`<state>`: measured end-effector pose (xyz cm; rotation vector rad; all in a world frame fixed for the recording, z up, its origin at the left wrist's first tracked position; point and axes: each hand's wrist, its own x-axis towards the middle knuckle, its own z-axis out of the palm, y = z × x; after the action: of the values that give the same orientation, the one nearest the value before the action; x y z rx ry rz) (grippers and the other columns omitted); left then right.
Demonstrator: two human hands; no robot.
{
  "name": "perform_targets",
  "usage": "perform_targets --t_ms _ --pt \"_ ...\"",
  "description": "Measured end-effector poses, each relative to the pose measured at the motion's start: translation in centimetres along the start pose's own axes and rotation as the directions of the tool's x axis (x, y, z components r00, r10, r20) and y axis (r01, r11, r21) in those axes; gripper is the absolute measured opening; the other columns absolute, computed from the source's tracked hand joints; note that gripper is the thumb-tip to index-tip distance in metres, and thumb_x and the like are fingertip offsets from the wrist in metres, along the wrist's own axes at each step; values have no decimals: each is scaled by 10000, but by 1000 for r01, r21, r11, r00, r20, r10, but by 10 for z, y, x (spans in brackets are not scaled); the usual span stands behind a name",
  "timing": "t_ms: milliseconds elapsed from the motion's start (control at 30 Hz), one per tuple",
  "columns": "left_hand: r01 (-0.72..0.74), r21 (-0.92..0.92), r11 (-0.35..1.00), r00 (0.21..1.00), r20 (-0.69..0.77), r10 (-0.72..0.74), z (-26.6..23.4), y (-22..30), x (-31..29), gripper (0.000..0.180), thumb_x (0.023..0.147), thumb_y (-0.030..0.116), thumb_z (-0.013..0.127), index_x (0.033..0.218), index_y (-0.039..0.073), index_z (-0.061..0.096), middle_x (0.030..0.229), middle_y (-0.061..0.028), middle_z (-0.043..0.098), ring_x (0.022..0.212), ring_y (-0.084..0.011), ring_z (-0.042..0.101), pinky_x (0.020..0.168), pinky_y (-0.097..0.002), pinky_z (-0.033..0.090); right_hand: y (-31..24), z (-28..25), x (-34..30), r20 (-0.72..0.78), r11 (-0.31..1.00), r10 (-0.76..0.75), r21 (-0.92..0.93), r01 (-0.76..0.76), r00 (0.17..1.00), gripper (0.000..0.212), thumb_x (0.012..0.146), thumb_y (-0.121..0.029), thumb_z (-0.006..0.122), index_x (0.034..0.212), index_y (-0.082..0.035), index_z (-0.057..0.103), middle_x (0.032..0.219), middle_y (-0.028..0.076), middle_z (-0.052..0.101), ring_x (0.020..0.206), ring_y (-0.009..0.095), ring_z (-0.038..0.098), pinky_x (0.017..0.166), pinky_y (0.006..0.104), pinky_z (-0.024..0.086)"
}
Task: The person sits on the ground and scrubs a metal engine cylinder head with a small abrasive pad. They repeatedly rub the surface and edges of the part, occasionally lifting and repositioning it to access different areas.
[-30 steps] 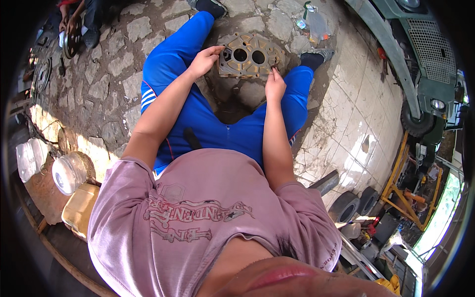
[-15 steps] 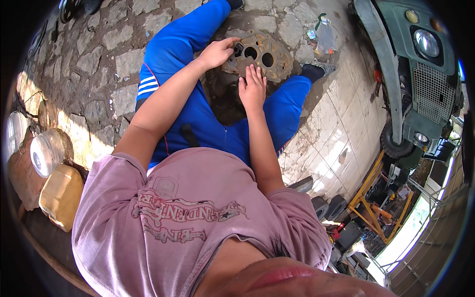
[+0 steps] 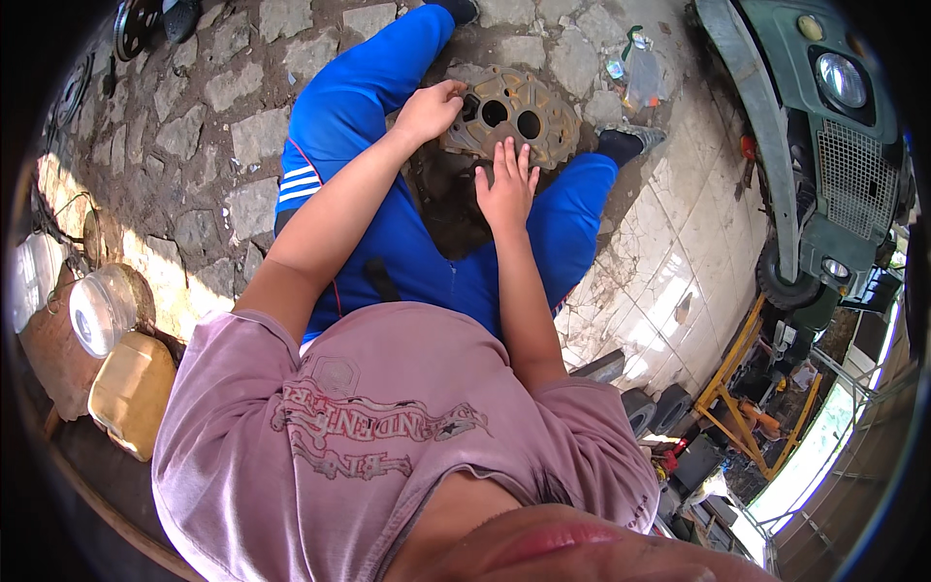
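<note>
A rusty, grey-brown metal housing (image 3: 555, 124) with round holes and a flat, bolt-holed rim lies on the ground between my spread legs. My left hand (image 3: 430, 113) curls its fingers over the left edge of this casting. Laid across its near side is my right hand (image 3: 507, 189), with the fingers stretched out and slightly spread. Beneath those fingertips shows a dull brown flat patch (image 3: 482, 144); whether it is a loose piece or part of the casting I cannot tell. The near underside of the housing is in dark shadow.
Stone paving (image 3: 233, 82) stretches to the left, pale tiles (image 3: 645, 281) to the right. A green vehicle (image 3: 824, 175) stands at the right, near a yellow frame (image 3: 732, 417). At left are a yellow jerrycan (image 3: 133, 393) and a clear plastic container (image 3: 100, 310). A plastic bag (image 3: 642, 78) lies beyond my right foot.
My right hand has slid slightly right and toward me over the housing, its fingers a little more spread. My left hand stays at the left edge. The whole view has shifted slightly.
</note>
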<state>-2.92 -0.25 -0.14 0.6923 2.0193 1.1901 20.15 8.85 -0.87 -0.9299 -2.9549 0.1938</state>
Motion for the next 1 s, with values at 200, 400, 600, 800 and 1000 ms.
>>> perform_targets --t_ms 200,400,600,800,1000 --pt "-17 -20 1000 999 -45 16 1 -6 7 484 980 297 597 1406 83 678 1245 -204 757 1173 -350 725 1047 -422 539 0 2 -10 -13 999 5 32 -5 1000 630 1047 -457 598 1561 -97 542 1703 66 427 1619 348 276 1271 640 227" --pt "-14 17 1000 1000 -14 14 -4 -5 10 463 1024 285 585 1441 96 657 1306 -185 740 1243 -291 699 1074 -387 514 6 0 -5 -73 999 -4 35 7 997 570 1042 -439 588 1493 -93 620 1633 53 526 1600 361 316 1263 657 231" --pt "1 -4 1000 1000 -27 -2 1 -6 7 459 1006 262 600 1417 70 668 1334 -183 735 1227 -280 711 1073 -377 520 7 -3 -3 -123 999 -18 37 23 992 505 1011 -406 635 1422 -115 681 1547 36 608 1571 364 370 1244 672 254" --pt "-56 -29 998 994 -99 53 12 -20 11 452 952 274 669 1341 45 701 1253 -193 762 1183 -330 734 1041 -412 550 6 -10 -6 -151 996 -14 82 27 988 515 1004 -426 646 1391 -89 687 1521 46 622 1583 361 344 1258 681 207" --pt "23 -27 999 998 -56 -24 9 -18 10 434 978 236 660 1362 36 694 1258 -135 770 1176 -233 732 1047 -361 539 -1 -12 -7 -90 998 -30 57 36 995 545 1023 -440 621 1433 -80 646 1536 42 593 1598 335 313 1265 702 167"
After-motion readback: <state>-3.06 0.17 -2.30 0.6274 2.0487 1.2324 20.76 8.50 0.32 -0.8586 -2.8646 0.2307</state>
